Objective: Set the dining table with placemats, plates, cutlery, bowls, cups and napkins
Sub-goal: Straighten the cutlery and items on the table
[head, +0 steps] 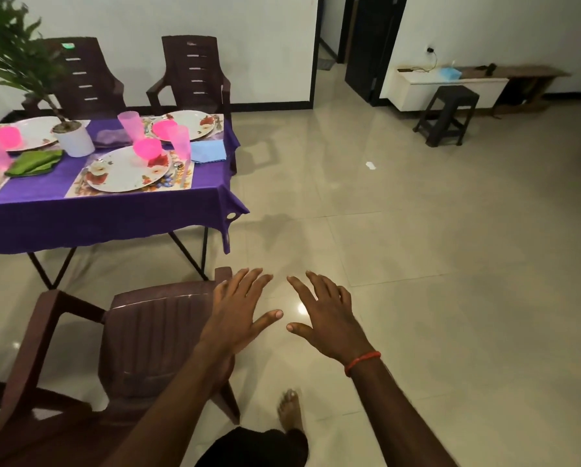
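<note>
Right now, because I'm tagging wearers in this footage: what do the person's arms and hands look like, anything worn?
No sleeves are in view. The right hand has a thin red thread band around its wrist. The left hand carries no band, watch or glove; no rings show on either hand.

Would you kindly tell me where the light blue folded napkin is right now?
In the head view, the light blue folded napkin lies flat at the right end of the purple-clothed table, just right of a translucent pink plastic tumbler.
</note>
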